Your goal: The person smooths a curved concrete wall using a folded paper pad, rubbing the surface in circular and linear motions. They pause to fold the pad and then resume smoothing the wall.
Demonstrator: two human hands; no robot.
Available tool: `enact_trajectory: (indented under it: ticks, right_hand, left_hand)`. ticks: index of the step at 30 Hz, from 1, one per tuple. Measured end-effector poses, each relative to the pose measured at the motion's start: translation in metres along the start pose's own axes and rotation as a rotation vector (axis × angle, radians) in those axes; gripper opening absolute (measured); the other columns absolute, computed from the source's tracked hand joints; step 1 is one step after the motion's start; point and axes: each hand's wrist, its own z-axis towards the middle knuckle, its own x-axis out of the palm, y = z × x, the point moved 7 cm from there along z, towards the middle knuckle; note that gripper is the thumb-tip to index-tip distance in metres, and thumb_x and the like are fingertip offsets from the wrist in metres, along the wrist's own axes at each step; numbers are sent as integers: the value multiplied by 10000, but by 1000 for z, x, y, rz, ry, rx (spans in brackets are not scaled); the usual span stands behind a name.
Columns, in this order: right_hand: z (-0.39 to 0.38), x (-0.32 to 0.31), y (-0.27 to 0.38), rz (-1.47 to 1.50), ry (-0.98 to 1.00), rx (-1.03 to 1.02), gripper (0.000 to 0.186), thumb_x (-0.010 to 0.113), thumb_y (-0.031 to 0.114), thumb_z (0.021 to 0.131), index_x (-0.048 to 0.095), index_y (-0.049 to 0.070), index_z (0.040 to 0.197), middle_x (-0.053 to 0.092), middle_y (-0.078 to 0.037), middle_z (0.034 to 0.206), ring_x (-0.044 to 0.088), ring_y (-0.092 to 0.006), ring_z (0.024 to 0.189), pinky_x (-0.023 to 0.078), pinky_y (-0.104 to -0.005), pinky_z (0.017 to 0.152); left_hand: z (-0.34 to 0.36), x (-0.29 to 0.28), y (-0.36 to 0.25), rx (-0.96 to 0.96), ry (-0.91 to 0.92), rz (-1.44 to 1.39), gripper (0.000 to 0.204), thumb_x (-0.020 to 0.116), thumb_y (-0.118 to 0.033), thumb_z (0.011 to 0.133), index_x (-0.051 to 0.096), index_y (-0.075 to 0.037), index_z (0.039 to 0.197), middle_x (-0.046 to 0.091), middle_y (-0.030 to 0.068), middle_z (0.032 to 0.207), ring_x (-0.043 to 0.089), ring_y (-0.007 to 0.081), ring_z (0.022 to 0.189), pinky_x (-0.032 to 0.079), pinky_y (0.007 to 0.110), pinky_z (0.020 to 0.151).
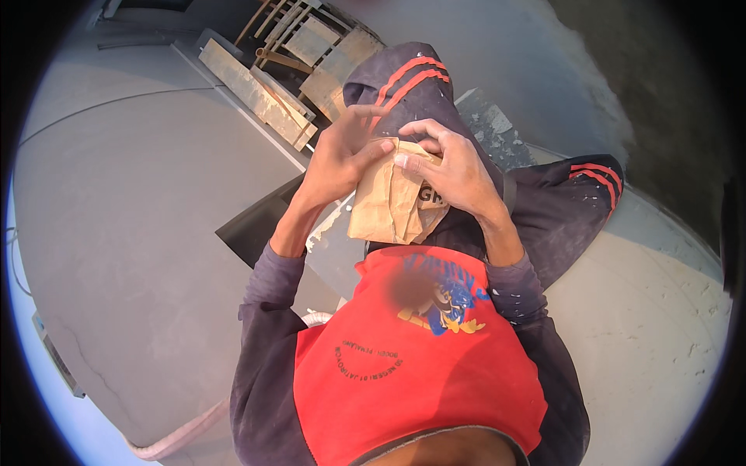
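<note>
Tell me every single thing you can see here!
Paper bag: one, brown, crumpled, held over the lap by both hands.
Wooden planks: several, pale, stacked on the floor at the top.
Wooden frame: one, tan, behind the planks.
Dark sheet: one, black, flat on the floor left of the bag.
Hose: one, whitish, on the floor lower left.
Floor: grey concrete, all around.
Left hand: one, fingers at the bag's top edge.
Right hand: one, gripping the bag's top.

Paper bag (386, 203) on lap, planks (264, 97) beyond knee.
</note>
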Motion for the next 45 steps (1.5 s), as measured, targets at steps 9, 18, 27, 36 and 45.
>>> enact_trajectory:
  ticks: [9,18,27,36,45]
  right_hand:
    - [11,-21,13,-214,41,-85,292,679,257,827,697,26,1005,693,-174,800,679,-250,708,502,-332,675]
    - [11,-62,3,-215,142,-5,236,623,98,827,670,-57,999,696,-126,852,643,-144,773,489,-278,717]
    - [-7,-94,-9,193,-261,-127,785,622,360,903,221,-18,1462,329,-284,1444,393,-332,1336,354,-406,1076]
    - [-35,-72,29,1136,-267,-70,483,476,287,1003,366,-32,1349,499,-161,1308,517,-204,1195,443,-359,999]
    - [-27,-98,7,1068,-323,-167,348,519,152,981,461,-63,1249,590,-121,1175,598,-170,1041,504,-337,899]
  left_hand:
    - [2,15,30,-134,78,29,464,654,-303,914,545,24,1225,636,125,1096,601,153,999,472,302,875]
    - [1,20,27,-92,-52,-251,381,618,-286,947,612,66,1092,666,67,932,610,92,825,506,260,721]
    - [5,29,-15,261,-200,50,276,603,-86,896,645,-25,1162,687,110,1069,667,198,919,529,293,778]
    - [7,123,-97,890,-150,682,508,628,-14,718,605,-51,1224,580,131,1304,499,342,1267,307,549,1094]
    - [17,75,-95,740,-507,224,666,629,-324,889,390,38,1394,481,249,1358,364,385,1350,249,506,1123]
